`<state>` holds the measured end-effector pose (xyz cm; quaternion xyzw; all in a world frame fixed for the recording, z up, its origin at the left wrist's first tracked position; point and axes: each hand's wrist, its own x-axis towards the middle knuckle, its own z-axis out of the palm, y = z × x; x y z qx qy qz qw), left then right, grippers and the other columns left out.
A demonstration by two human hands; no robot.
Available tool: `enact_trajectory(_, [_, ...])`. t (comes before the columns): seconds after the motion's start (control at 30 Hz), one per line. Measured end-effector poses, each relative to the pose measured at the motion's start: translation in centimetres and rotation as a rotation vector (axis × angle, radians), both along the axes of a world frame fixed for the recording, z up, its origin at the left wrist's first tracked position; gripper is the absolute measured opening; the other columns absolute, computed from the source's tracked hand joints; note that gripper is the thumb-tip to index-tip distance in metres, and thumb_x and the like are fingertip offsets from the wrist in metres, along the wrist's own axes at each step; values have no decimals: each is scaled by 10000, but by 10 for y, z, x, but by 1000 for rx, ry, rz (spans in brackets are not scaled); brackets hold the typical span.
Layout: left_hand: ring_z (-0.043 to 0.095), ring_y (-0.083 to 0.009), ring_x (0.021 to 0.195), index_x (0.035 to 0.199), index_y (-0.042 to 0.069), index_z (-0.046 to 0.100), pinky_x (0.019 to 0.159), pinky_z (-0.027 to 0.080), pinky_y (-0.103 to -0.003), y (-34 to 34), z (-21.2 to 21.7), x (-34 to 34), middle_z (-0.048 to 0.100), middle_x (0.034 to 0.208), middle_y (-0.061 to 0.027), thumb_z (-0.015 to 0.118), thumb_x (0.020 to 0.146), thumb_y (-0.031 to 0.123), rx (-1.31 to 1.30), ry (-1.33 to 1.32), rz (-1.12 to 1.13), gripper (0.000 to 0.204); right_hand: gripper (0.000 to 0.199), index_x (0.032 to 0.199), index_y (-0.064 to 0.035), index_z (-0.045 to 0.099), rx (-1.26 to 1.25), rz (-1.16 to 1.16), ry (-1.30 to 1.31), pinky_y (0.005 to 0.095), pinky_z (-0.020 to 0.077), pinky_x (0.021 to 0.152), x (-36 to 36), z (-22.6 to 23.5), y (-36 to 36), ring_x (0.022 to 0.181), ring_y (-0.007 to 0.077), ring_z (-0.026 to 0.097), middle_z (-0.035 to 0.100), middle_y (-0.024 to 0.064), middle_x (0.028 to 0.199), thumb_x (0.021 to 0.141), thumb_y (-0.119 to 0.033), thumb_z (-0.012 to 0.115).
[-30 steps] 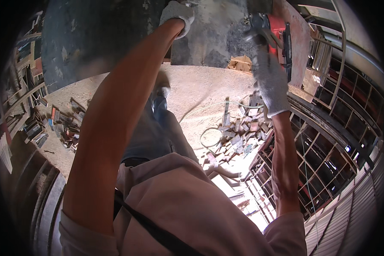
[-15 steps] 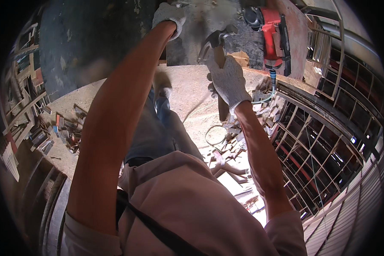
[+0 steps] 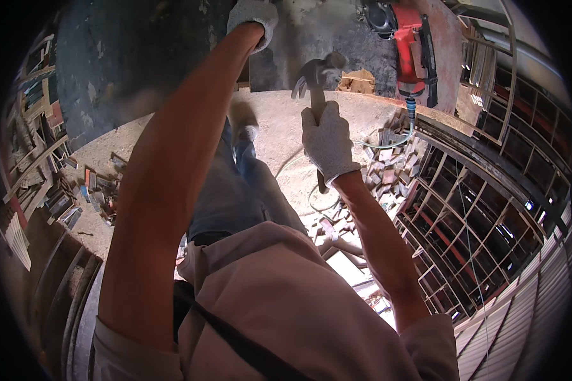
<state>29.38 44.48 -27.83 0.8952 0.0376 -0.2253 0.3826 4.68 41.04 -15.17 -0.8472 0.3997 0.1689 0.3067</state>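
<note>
1. Right hand [image 3: 327, 141], in a grey work glove, is closed in a fist round the wooden handle of a claw hammer [image 3: 316, 101]; the handle end sticks out below the fist.
2. Hammer is held upright, steel head at the top and blurred, close to the dark grey panel [image 3: 311, 44] at the top of the view. Contact between head and panel cannot be told.
3. Left hand [image 3: 253, 16], also gloved, is raised with the arm stretched out and lies against the same panel near its upper edge. Fingers are cut off by the rim, so spread or curled cannot be told.
4. A red power tool [image 3: 410, 47] is seen on the panel's right side, well right of the hammer head, with a pale green hose [image 3: 394, 141] hanging from its lower end.
5. Concrete floor [image 3: 279, 127] is seen far below, past the person's jeans and shoe.
6. Wood offcuts [image 3: 388, 165] are heaped on the floor near its right edge, just beside a metal grid frame [image 3: 476, 222].
7. More scrap and small tools [image 3: 95, 190] are scattered along the floor's left edge.
</note>
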Motion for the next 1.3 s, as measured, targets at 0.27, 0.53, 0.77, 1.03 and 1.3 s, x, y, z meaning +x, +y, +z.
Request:
enact_trajectory(0.27, [609,-454,1152,1152,-36,642,919,517,-501,-6,-3,3,648,1157,-318,516,978,396,39,-40,8,482,389,1025,43,494,-7,-348,-224,380,495,466,-35,-64,35,511,234,637,603,134,631,979,-326,610])
enact_trajectory(0.53, [698,-323,997,1083,62,713,839,545,-460,14,-34,10,687,1106,-209,519,944,357,436,-136,-594,378,347,1067,7,522,-7,-724,-477,384,492,620,-26,-121,88,694,252,624,609,155,786,967,-311,621])
enact_trajectory(0.77, [686,-268,931,1069,182,739,696,499,-387,6,7,2,722,1066,-97,593,945,286,855,-400,-987,218,326,873,-7,585,81,-1030,-687,354,492,677,-8,-174,108,714,158,565,616,61,803,934,-304,705])
enact_trajectory(1.03, [678,-360,929,1018,45,695,735,520,-442,3,5,-3,703,1014,-189,476,1002,275,423,-367,-321,318,173,890,-61,647,557,-1424,-979,261,437,558,28,-185,111,584,81,518,577,4,656,963,-215,672])
enact_trajectory(1.3, [653,-438,953,1057,-10,663,781,519,-483,-3,0,-3,694,1003,-243,464,1005,359,237,-233,-61,422,382,1004,-44,667,713,-941,-858,202,390,442,-53,-89,74,506,34,470,589,-28,707,971,-425,651])
